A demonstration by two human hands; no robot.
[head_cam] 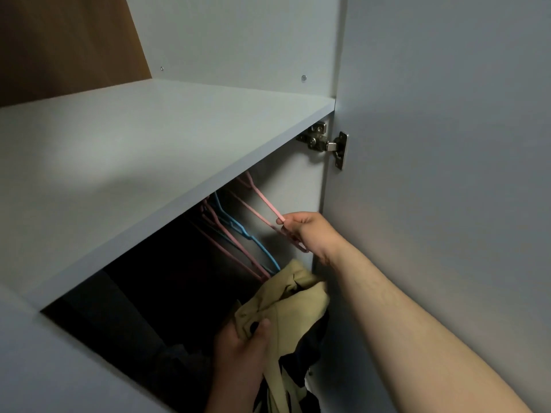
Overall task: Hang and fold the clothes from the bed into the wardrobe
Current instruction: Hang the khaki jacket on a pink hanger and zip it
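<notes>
Head view, wardrobe interior.

- Shelf (149, 150): pale board running across the frame; the landmark for every place below.
- Right hand (304, 231): under the shelf's right end. Its fingers are curled round the lower end of a pink hanger (268, 205), thumb on top.
- Pink hanger: slants up and left from that grip until it passes behind the shelf's front edge.
- Blue hanger (238, 226) and more pink hangers (226, 236): under the shelf, left of the held hanger, in the dark compartment.
- Left hand (238, 347): well below the shelf. The thumb presses a fold of a beige garment (298, 302) against the fingers.
- Beige garment: bunched; part rises above the grip towards the right wrist, the rest hangs below it. It does not touch the held hanger.
- Dark cloth (310, 341): just under the garment's right side.
- Hinge (323, 141): metal, right under the shelf's right end, joined to the open door (447, 144).
</notes>
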